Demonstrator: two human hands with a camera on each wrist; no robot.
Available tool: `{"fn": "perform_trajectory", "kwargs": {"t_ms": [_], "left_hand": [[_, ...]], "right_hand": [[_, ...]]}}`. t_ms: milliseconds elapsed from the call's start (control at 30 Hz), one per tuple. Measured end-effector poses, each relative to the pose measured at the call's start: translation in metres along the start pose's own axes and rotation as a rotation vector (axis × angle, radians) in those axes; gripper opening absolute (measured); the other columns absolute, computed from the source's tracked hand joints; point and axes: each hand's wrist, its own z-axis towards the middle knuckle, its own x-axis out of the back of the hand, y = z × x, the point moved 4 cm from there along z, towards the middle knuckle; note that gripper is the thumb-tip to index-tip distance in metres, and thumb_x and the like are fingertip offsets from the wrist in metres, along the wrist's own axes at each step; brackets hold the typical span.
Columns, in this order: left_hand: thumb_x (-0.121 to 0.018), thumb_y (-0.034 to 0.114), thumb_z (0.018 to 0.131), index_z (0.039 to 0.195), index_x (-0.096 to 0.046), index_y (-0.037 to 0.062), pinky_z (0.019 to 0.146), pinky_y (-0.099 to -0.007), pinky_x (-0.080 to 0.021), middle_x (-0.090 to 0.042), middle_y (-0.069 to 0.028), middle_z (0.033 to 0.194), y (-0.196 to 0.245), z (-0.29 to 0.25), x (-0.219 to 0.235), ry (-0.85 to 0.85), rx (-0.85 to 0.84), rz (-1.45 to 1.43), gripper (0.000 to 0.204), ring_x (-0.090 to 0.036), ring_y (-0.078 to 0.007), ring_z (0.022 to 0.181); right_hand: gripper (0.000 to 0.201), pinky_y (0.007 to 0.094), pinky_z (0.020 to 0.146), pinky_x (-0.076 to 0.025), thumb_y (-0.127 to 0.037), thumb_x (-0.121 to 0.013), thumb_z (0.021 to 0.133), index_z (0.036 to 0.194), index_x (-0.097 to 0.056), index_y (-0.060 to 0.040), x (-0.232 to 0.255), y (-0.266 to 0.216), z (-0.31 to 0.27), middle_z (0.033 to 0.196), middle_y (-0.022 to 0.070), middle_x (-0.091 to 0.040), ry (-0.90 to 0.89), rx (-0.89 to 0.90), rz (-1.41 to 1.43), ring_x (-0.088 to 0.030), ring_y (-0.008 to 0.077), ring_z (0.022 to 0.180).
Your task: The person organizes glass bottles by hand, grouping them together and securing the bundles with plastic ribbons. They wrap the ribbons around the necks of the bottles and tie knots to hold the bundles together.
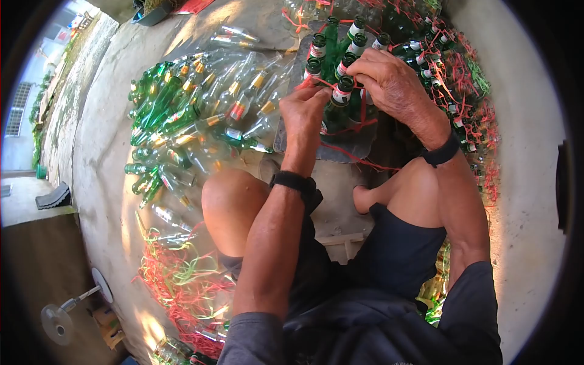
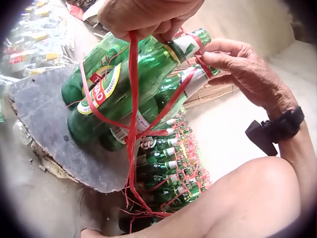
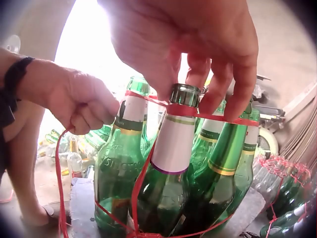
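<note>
Several green bottles (image 1: 342,91) stand upright in a cluster on a dark flat board (image 1: 348,149). Red strapping (image 2: 132,99) runs round their bodies and necks, crossing low on one side. My left hand (image 1: 304,115) has curled fingers pinching the red strap beside the necks; a loose length (image 3: 60,183) hangs from it in the right wrist view. Over the bottle tops, my right hand (image 1: 389,82) has its fingers bent down around a neck (image 3: 184,96), touching the red band there. In the left wrist view, the right thumb and fingers hold the strap at a neck.
Loose green and clear bottles (image 1: 201,109) lie in a heap on the left. Bottles bound with red straps (image 1: 438,67) are at the right. A tangle of red and green straps (image 1: 176,274) lies at lower left, near a fan (image 1: 61,316). Bent knees (image 1: 234,204) flank the board's near side.
</note>
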Motion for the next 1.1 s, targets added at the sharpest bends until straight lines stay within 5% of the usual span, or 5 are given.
{"fn": "perform_trajectory", "kwargs": {"t_ms": [400,733,833,900,1100], "left_hand": [[-0.079,0.019,0.085,0.090,-0.081,-0.0043,0.059,-0.0320,-0.047,-0.066,-0.0001,0.065,-0.020,0.012,-0.009,0.156,-0.138,0.021,0.023,-0.057,-0.0072,0.063],[-0.079,0.030,0.086,0.096,-0.083,0.0012,0.071,-0.0397,-0.055,-0.076,-0.0166,0.074,-0.035,0.018,-0.011,0.234,-0.046,0.114,0.031,-0.073,-0.0217,0.068],[-0.081,0.020,0.090,0.087,-0.077,-0.0087,0.060,-0.0293,-0.045,-0.068,-0.0004,0.074,-0.032,0.017,-0.012,0.234,-0.076,0.042,0.029,-0.055,-0.0070,0.070],[-0.079,0.033,0.086,0.095,-0.082,0.0021,0.073,-0.0431,-0.055,-0.076,-0.0203,0.076,-0.032,0.016,-0.011,0.244,0.012,0.161,0.032,-0.075,-0.0294,0.072],[-0.079,0.036,0.088,0.099,-0.081,0.0013,0.075,-0.0442,-0.055,-0.075,-0.0218,0.078,-0.024,0.009,-0.014,0.226,0.002,0.156,0.037,-0.076,-0.0321,0.077]], "right_hand": [[0.033,0.0427,0.070,-0.056,0.002,-0.058,0.084,0.110,-0.075,-0.0104,-0.019,0.002,0.045,0.097,0.0131,-0.072,-0.342,0.167,0.114,-0.073,0.0344,0.087],[0.054,0.0312,0.049,-0.054,0.010,-0.045,0.075,0.121,-0.070,-0.0023,-0.020,-0.006,0.064,0.099,0.0082,-0.064,-0.998,-0.284,0.355,-0.069,0.0179,0.060],[0.047,0.0341,0.047,-0.052,0.009,-0.048,0.075,0.114,-0.070,-0.0016,-0.021,-0.006,0.065,0.092,0.0077,-0.063,-1.011,-0.278,0.307,-0.069,0.0178,0.060],[0.032,0.0411,0.054,-0.052,0.007,-0.054,0.077,0.104,-0.068,-0.0014,-0.022,-0.007,0.068,0.086,0.0120,-0.066,-1.027,-0.250,0.189,-0.071,0.0267,0.065],[0.015,0.0465,0.071,-0.051,0.001,-0.064,0.080,0.095,-0.067,-0.0027,-0.025,0.000,0.070,0.086,0.0194,-0.069,-0.886,-0.018,0.107,-0.066,0.0437,0.086]]}}
